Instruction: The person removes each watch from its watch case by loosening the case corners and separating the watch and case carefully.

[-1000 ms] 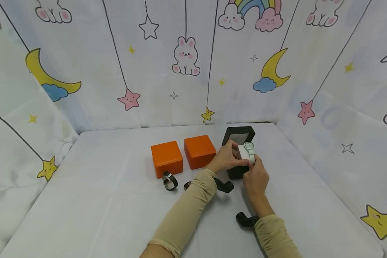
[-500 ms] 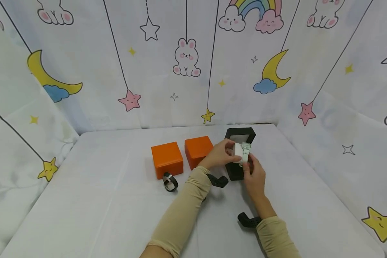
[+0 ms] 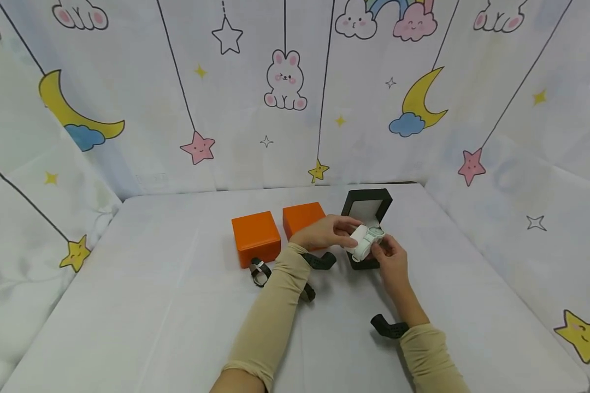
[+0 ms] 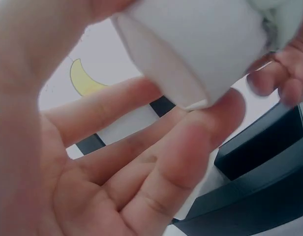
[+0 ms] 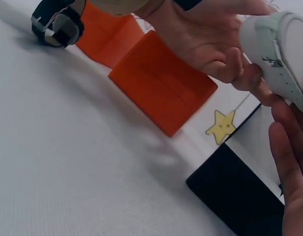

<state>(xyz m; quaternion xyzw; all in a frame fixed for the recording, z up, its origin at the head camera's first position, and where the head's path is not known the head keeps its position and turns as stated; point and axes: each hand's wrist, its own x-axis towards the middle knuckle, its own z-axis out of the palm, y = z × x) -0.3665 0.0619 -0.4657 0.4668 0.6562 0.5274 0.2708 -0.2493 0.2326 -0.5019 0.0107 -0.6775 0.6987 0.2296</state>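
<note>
My left hand [image 3: 322, 233] grips a white watch cushion [image 4: 200, 44] by one end, its thumb on top and its fingertips underneath. Around the cushion goes a pale mint watch [image 3: 373, 236]; its buckled strap [image 5: 275, 59] with a row of holes faces the right wrist camera. My right hand [image 3: 394, 261] pinches the watch from the other side. Both hands hold this pair tilted over a black watch box [image 3: 384, 197], whose lid stands up and shows a light lining. The forearms' sleeves are beige.
Two orange boxes [image 3: 255, 234] sit to the left of the black one. In front of them lie a black-strapped watch [image 3: 259, 271] and another dark watch [image 3: 308, 293], partly behind the left forearm. A dark camera mount [image 3: 388, 326] juts from my right wrist.
The cushion with its watch has come left and lower, and it has tilted over. My left hand has drawn leftward with it, while the right fingers stay at the watch.
</note>
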